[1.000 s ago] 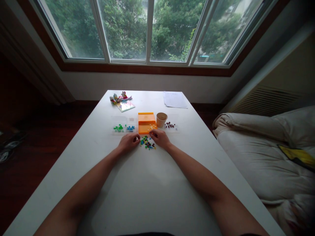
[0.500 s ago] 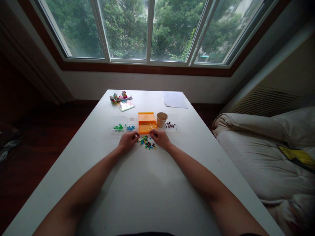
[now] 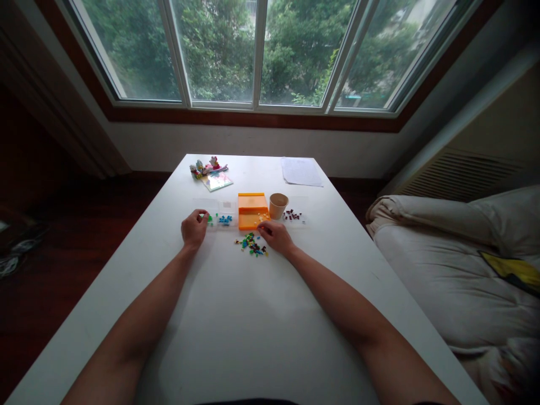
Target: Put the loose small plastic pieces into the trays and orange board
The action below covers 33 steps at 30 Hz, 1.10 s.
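Observation:
My left hand (image 3: 194, 229) is over the left end of a clear plastic box (image 3: 205, 202), its fingers pinched beside the small green pieces (image 3: 210, 220); anything between them is too small to make out. Small blue pieces (image 3: 225, 220) lie in the same box, to its right. My right hand (image 3: 276, 236) is closed in a pinch at the front right corner of an orange box (image 3: 247, 220), and what the fingertips hold is hidden. Between the hands, nearer me, lies a mixed pile of tiny coloured toy bricks (image 3: 252, 245). Pale yellow pieces (image 3: 264, 216) sit in the orange box.
A paper cup (image 3: 278, 206) stands right of the orange box, next to dark brown pieces (image 3: 292, 215) in a clear tray. Toy figures (image 3: 206, 167), a shiny card (image 3: 217, 180) and paper sheets (image 3: 301, 171) lie at the table's far end. A sofa (image 3: 430, 270) is at right.
My left hand has moved left and slightly away from me, from the mixed pile to the green pieces. My right hand has stayed nearly in place.

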Each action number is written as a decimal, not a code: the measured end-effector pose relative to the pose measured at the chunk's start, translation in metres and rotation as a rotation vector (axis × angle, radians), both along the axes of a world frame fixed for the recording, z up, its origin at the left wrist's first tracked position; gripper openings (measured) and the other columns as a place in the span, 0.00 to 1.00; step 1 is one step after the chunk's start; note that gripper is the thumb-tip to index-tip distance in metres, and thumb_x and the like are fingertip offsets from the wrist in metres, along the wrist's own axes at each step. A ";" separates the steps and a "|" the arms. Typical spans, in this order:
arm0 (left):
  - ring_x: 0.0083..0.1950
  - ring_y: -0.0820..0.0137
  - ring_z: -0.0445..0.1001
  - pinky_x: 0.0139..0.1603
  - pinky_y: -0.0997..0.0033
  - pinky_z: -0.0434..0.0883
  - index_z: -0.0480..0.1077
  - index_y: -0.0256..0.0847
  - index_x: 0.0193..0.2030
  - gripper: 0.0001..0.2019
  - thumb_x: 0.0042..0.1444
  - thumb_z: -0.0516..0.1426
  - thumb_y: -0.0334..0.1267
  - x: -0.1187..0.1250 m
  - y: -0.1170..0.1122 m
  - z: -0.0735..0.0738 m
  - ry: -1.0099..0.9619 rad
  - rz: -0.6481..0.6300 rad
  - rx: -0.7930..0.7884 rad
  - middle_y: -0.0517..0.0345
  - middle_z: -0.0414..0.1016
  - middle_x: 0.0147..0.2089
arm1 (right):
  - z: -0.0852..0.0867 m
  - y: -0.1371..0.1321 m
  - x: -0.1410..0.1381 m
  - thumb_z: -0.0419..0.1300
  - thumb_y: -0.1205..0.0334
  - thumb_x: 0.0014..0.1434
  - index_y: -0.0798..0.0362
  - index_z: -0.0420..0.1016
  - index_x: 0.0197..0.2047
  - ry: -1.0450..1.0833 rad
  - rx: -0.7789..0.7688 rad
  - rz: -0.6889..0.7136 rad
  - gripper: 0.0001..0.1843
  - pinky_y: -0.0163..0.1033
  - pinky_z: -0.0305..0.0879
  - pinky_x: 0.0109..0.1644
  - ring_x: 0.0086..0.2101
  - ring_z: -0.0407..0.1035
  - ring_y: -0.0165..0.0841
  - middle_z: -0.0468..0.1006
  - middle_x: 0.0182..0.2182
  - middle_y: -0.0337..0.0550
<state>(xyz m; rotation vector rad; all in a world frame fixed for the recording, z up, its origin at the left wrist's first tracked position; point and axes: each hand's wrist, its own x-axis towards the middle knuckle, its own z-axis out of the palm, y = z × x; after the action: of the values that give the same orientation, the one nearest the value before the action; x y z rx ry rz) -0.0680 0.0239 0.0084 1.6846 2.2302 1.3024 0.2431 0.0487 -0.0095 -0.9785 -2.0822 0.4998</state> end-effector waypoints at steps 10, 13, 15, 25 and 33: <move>0.27 0.71 0.66 0.32 0.74 0.60 0.76 0.42 0.43 0.14 0.62 0.53 0.47 0.015 -0.006 0.001 0.112 -0.195 -0.020 0.62 0.68 0.24 | 0.001 0.000 0.000 0.58 0.60 0.63 0.53 0.79 0.39 -0.012 -0.020 -0.019 0.09 0.33 0.57 0.33 0.26 0.63 0.29 0.73 0.26 0.38; 0.28 0.72 0.66 0.33 0.74 0.60 0.77 0.43 0.42 0.12 0.61 0.55 0.44 0.031 -0.010 -0.001 0.210 -0.454 -0.068 0.61 0.69 0.25 | 0.001 -0.001 0.000 0.58 0.60 0.63 0.53 0.79 0.40 -0.005 -0.023 -0.021 0.09 0.33 0.57 0.33 0.26 0.63 0.29 0.73 0.26 0.38; 0.28 0.72 0.65 0.33 0.74 0.61 0.78 0.44 0.40 0.10 0.60 0.56 0.41 0.040 -0.013 -0.002 0.260 -0.650 -0.113 0.61 0.70 0.26 | 0.001 -0.001 0.001 0.58 0.60 0.63 0.52 0.79 0.40 -0.006 -0.024 -0.023 0.09 0.33 0.57 0.33 0.26 0.63 0.29 0.73 0.26 0.38; 0.30 0.72 0.67 0.34 0.74 0.60 0.78 0.45 0.41 0.09 0.59 0.56 0.37 0.057 -0.022 0.002 0.412 -0.876 -0.213 0.59 0.75 0.30 | 0.000 0.001 0.001 0.58 0.61 0.62 0.52 0.79 0.40 -0.016 -0.016 -0.017 0.08 0.33 0.57 0.34 0.27 0.64 0.29 0.75 0.27 0.39; 0.29 0.73 0.68 0.33 0.75 0.60 0.78 0.44 0.38 0.08 0.59 0.56 0.37 0.057 -0.023 0.002 0.412 -0.894 -0.195 0.59 0.75 0.29 | -0.001 0.000 0.001 0.58 0.62 0.63 0.52 0.79 0.40 -0.021 -0.006 -0.017 0.08 0.33 0.57 0.34 0.27 0.64 0.29 0.75 0.27 0.38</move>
<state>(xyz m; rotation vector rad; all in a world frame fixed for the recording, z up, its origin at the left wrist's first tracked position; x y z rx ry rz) -0.0108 0.0014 0.0100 2.5475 1.3050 0.5338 0.2442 0.0488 -0.0107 -1.0077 -2.0901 0.4889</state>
